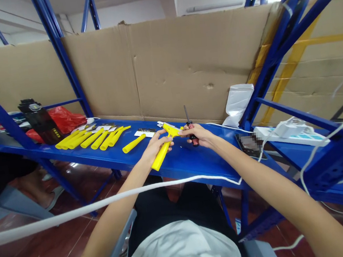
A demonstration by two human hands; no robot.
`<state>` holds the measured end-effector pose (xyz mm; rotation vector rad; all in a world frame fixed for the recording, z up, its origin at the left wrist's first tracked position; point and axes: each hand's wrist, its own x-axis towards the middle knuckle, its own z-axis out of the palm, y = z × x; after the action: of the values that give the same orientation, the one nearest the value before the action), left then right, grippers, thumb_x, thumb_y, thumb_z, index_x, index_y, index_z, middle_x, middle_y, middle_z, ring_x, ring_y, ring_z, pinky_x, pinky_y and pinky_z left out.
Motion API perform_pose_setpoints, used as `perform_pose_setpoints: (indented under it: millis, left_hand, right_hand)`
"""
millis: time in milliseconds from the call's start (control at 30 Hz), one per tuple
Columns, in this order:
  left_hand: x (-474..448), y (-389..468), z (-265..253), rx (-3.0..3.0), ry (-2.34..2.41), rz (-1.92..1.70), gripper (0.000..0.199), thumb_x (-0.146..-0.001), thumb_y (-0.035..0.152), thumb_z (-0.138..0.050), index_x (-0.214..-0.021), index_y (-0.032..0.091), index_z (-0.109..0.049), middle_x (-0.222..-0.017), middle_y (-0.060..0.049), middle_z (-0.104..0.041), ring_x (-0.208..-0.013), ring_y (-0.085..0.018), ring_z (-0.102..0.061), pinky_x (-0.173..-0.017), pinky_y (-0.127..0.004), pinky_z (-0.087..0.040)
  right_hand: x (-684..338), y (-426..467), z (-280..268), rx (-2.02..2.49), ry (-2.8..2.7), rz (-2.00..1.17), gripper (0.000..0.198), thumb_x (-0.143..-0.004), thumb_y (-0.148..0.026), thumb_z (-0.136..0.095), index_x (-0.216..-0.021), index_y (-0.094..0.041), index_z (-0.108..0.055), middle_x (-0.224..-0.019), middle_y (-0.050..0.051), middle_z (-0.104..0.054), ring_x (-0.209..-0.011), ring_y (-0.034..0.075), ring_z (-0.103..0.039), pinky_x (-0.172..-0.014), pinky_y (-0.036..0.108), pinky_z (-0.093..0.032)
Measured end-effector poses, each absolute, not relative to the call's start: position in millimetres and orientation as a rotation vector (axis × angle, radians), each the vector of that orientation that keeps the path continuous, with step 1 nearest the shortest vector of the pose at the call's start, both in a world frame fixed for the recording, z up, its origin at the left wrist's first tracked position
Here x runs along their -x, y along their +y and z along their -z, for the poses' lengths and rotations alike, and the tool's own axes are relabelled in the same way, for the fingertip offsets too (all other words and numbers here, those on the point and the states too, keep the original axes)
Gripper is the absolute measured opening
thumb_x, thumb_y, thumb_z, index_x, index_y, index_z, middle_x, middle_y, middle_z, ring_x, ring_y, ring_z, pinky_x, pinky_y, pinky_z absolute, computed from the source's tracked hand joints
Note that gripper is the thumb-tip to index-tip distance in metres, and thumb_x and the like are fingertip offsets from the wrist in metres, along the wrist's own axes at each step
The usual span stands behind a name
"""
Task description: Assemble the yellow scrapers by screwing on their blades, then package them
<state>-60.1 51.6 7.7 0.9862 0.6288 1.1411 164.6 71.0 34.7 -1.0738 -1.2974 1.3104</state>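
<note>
My left hand (158, 143) is closed around a yellow plastic handle (161, 155) with a wider, forked head, held tilted above the blue shelf. My right hand (202, 135) grips a screwdriver (194, 139) with a red and black grip, its metal shaft pointing up and away from me. The thumb and fingertips of that same hand also pinch the right end of the yellow head. To the left lies a single yellow handle (134, 144) beside a white and black card (145, 133). Farther left, several more yellow handles (99, 139) rest in a row.
A black bottle (40, 124) and a red plastic bag (66, 118) stand at the left. On the right are a white package (238, 103), a phone (251, 145) and a white power strip (295, 135). A white cable (111, 197) crosses in front of me. Cardboard (171, 67) backs the shelf.
</note>
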Motion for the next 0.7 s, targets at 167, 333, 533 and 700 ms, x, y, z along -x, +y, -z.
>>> perform_pose_setpoints:
  millis: [167,333,533,700]
  left_hand:
    - [60.8,52.2,-9.8,-0.974,0.632,-1.15,0.063,-0.074,0.01,-0.09,-0.13,0.021,-0.061,-0.094,-0.004,-0.077,-0.074,-0.018,-0.077,-0.061,-0.023,-0.054]
    - [60.7,53.3,-8.8,-0.962,0.599,-1.163,0.065,-0.074,0.012,-0.091,-0.131,0.022,-0.062,-0.095,-0.003,-0.077,-0.074,-0.016,-0.077,-0.061,-0.022,-0.053]
    - [60.6,58.0,-4.6,-0.897,0.611,-1.235,0.066,-0.073,0.012,-0.09,-0.132,0.023,-0.061,-0.095,-0.003,-0.077,-0.073,-0.016,-0.076,-0.061,-0.022,-0.055]
    - [62.0,60.1,-2.9,-0.88,0.585,-1.31,0.068,-0.073,0.014,-0.091,-0.132,0.023,-0.059,-0.098,-0.003,-0.076,-0.075,-0.014,-0.075,-0.061,-0.02,-0.055]
  right_hand:
    - [-164.3,70.7,-33.6,1.078,-1.309,-1.273,0.079,-0.038,-0.035,-0.118,-0.075,-0.025,-0.049,-0.081,-0.001,-0.068,-0.077,0.016,-0.069,-0.042,0.019,-0.043]
    - [-162.9,69.7,-31.4,1.084,-1.357,-1.215,0.079,-0.045,-0.052,-0.117,-0.077,-0.025,-0.05,-0.082,0.001,-0.069,-0.081,0.019,-0.073,-0.043,0.019,-0.045]
    - [-170.6,75.7,-29.2,1.156,-1.492,-1.055,0.063,-0.069,-0.066,-0.106,-0.079,-0.023,-0.061,-0.087,0.009,-0.078,-0.072,0.018,-0.071,-0.039,0.021,-0.047]
    - [-190.1,78.3,-32.6,1.262,-1.723,-0.968,0.058,-0.057,-0.048,-0.112,-0.069,-0.021,-0.062,-0.078,0.005,-0.079,-0.053,0.01,-0.056,-0.038,0.021,-0.047]
